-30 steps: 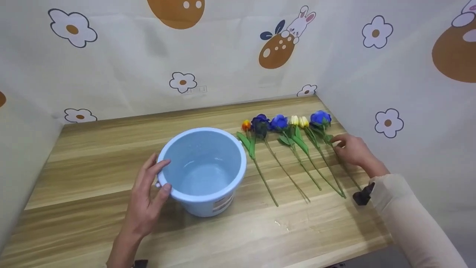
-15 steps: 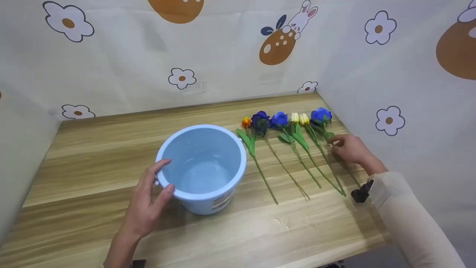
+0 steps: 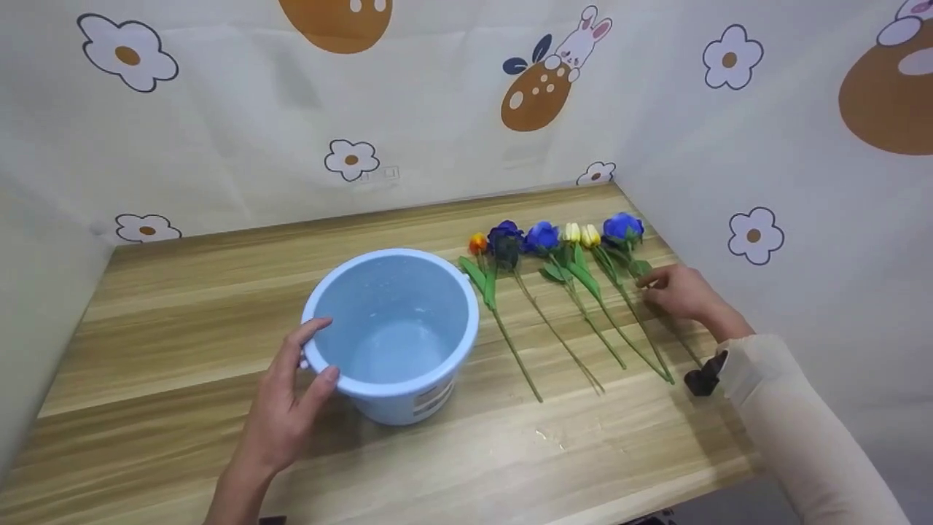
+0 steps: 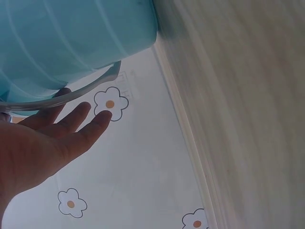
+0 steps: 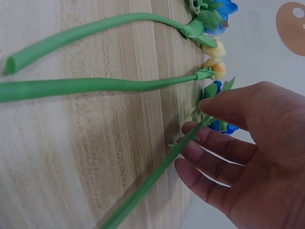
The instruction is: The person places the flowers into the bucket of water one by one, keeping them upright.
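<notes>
Bucket (image 3: 386, 408), pale blue, stands upright on the wood-grained table (image 3: 182, 350) in the head view. To its right a row of flowers lies with blooms toward the back wall (image 3: 437, 80): an orange flower (image 3: 477, 243), a dark purple flower (image 3: 504, 237), a middle blue flower (image 3: 542, 237), two pale yellow flowers (image 3: 590, 235) and a far-right blue flower (image 3: 623, 227). The left hand (image 3: 280, 419) is at the bucket's left side, its grip spread wide, thumb and forefinger laid over the rim (image 3: 397, 253); how firmly they press cannot be told. The right hand (image 3: 681, 293), below a cream sleeve (image 3: 787, 394), has its fingers bent in at the far-right blue flower, just under the bloom. In the left wrist view the remaining fingers (image 4: 93, 131) extend loosely below the bucket's ribbed side, near its curved handle (image 4: 102, 78). In the right wrist view a thorny green stem (image 5: 157, 171) slants up to blue petals behind the hand; the right grip is nearly closed, thumb and forefinger pinching that stem near its top, the other fingers loosely curved. Two thicker stems (image 5: 109, 84) lie alongside, apart from the hand.
</notes>
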A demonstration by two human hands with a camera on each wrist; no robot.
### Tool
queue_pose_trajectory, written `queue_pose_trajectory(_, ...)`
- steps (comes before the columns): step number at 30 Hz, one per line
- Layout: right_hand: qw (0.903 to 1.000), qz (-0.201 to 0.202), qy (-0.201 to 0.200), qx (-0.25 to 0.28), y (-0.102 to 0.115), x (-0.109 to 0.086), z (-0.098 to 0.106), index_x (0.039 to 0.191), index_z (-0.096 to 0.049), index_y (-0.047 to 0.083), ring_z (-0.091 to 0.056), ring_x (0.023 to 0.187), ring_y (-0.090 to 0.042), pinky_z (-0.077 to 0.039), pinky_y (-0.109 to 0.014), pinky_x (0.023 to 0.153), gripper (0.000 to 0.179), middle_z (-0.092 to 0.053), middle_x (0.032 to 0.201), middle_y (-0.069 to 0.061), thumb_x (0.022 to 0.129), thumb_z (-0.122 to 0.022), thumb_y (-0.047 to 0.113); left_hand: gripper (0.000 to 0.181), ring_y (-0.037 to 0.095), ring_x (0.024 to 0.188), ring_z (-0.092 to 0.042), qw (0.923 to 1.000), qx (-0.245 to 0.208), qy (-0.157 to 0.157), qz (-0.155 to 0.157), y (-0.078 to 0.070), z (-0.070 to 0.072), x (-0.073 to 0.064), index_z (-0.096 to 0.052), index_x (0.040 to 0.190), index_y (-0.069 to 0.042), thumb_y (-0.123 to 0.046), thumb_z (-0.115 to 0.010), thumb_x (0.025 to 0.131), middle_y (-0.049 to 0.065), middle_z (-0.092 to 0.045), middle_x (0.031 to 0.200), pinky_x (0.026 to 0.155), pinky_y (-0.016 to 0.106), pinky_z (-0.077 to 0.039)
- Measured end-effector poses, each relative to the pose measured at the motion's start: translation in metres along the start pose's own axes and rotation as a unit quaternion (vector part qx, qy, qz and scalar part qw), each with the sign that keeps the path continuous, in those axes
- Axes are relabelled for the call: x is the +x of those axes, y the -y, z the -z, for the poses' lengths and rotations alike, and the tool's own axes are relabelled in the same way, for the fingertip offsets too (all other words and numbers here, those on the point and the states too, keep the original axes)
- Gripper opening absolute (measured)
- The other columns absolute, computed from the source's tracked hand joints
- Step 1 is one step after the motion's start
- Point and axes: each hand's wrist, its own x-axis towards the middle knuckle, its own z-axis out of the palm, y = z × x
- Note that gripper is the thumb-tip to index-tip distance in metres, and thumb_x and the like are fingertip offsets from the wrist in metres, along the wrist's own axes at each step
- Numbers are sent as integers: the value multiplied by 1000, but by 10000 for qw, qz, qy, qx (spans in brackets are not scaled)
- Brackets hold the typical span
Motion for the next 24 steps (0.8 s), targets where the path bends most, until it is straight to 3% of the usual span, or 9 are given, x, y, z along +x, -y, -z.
queue_pose_trajectory(2,10000,3,1,12,-1,0,0,116,-77,-4,-72,93,-34,-54,-35,74,26,-77,105,-26,96,-68,11,56,35,139,-57,10000,27,10,1,0,0,0,-48,155,-22,-18,-61,101,14,-49,162,113,53,-48)
queue_pose_trajectory(6,10000,-1,17,53,-1,0,0,116,-77,-5,-71,93,-33,-55,-36,76,27,-77,106,-26,96,-69,12,56,35,139,-57,10000,33,16,-9,1,1,0,-48,155,-21,-16,-62,101,14,-49,162,112,21,-44)
queue_pose_trajectory(7,10000,-2,24,55,-1,0,0,116,-77,-5,-71,93,-32,-55,-36,76,28,-77,106,-26,96,-69,13,56,35,139,-58,10000,33,11,-17,1,1,0,-48,155,-21,-16,-62,101,14,-49,162,111,18,-42)
queue_pose_trajectory(13,9999,-28,11,98,1,-1,3,117,-77,-5,-68,89,-24,-53,-33,75,29,-78,106,-24,96,-70,14,56,36,136,-60,9999,-92,-46,-138,2,0,0,-49,154,-19,-13,-63,100,16,-51,160,114,23,-45)
queue_pose_trajectory(17,9998,-44,47,200,3,-1,4,118,-76,-6,-66,88,-23,-53,-31,74,30,-77,104,-23,93,-70,10,57,34,133,-61,9994,-273,-39,-186,4,-1,-1,-49,155,-18,-12,-63,99,16,-51,159,110,8,-39)
queue_pose_trajectory(21,9996,-126,106,217,3,-1,5,120,-76,-5,-67,93,-27,-53,-31,76,32,-77,108,-23,92,-71,8,56,39,136,-59,9996,-227,91,-129,3,1,-1,-46,156,-19,-14,-61,102,19,-46,162,116,36,-48)
queue_pose_trajectory(24,9996,-141,104,205,4,-1,5,122,-75,-5,-68,98,-31,-53,-33,78,33,-77,110,-23,91,-70,7,56,45,139,-56,9996,-202,203,-65,2,2,-1,-44,157,-21,-15,-59,103,22,-42,165,115,61,-45)
